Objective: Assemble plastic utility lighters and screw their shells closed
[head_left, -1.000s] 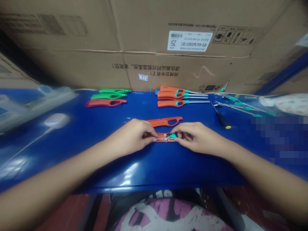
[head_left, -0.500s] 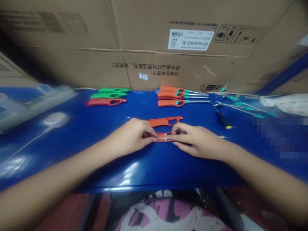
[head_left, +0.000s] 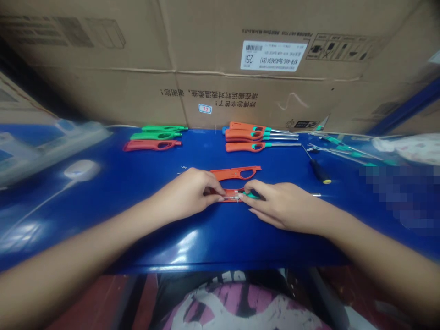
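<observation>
On blue counter [head_left: 137, 183], my left hand [head_left: 190, 192] and right hand [head_left: 282, 204] pinch open orange lighter half [head_left: 231, 197]; matching shell [head_left: 235, 173] just behind.

The counter [head_left: 213, 238] under my arms is glossy blue, smooth enough to throw back glare. The orange lighter shell [head_left: 235, 173] looks like matt plastic, the finished lighters [head_left: 252, 146] carry bright metal tubes, and the boxes [head_left: 137, 91] behind are dull brown cardboard
</observation>
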The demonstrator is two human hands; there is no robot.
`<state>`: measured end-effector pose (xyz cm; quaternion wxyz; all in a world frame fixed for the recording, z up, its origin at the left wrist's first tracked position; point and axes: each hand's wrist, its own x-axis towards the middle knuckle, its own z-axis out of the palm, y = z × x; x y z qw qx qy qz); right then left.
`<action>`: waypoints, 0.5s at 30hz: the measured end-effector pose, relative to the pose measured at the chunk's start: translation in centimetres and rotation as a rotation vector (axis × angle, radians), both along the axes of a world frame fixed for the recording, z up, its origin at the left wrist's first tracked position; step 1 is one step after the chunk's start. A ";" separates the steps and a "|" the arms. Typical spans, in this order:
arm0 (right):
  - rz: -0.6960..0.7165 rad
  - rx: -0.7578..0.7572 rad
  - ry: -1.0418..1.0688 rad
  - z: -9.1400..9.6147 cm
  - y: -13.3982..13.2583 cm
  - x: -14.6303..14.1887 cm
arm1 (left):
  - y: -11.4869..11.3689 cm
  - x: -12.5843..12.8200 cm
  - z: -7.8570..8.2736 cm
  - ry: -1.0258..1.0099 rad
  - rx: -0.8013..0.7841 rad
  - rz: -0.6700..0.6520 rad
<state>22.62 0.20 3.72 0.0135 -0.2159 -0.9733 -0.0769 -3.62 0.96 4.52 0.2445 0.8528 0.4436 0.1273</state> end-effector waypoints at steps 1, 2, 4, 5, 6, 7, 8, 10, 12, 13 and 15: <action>0.003 0.021 -0.003 -0.1 -0.1 0.0 | 0.0 0.0 0.0 0.002 -0.004 0.006; 0.006 0.037 -0.003 -0.1 -0.2 -0.1 | -0.1 0.1 0.1 0.004 -0.009 0.011; 0.002 0.049 -0.003 -0.2 -0.3 -0.1 | -0.1 0.1 0.2 0.001 -0.017 0.016; -0.003 0.043 -0.006 -0.2 -0.4 -0.1 | -0.1 0.1 0.2 -0.003 -0.019 0.017; -0.010 0.027 -0.008 -0.2 -0.3 -0.2 | -0.2 0.1 0.3 -0.007 -0.020 0.017; -0.015 0.000 -0.005 -0.2 -0.3 -0.2 | -0.2 0.1 0.3 -0.007 -0.020 0.017; -0.017 -0.035 0.011 -0.1 -0.1 -0.1 | -0.2 0.1 0.3 -0.007 -0.019 0.019; -0.025 -0.108 0.094 -0.2 0.2 0.0 | -0.3 0.1 0.4 -0.004 -0.019 0.019; -0.048 -0.168 0.193 -0.3 0.7 0.1 | -0.4 0.1 0.4 -0.001 -0.023 0.021; -0.064 -0.191 0.224 -0.4 0.9 0.2 | -0.4 0.1 0.4 -0.002 -0.026 0.022; -0.099 -0.224 0.251 -0.7 1.2 0.3 | -0.4 0.1 0.3 -0.003 -0.027 0.022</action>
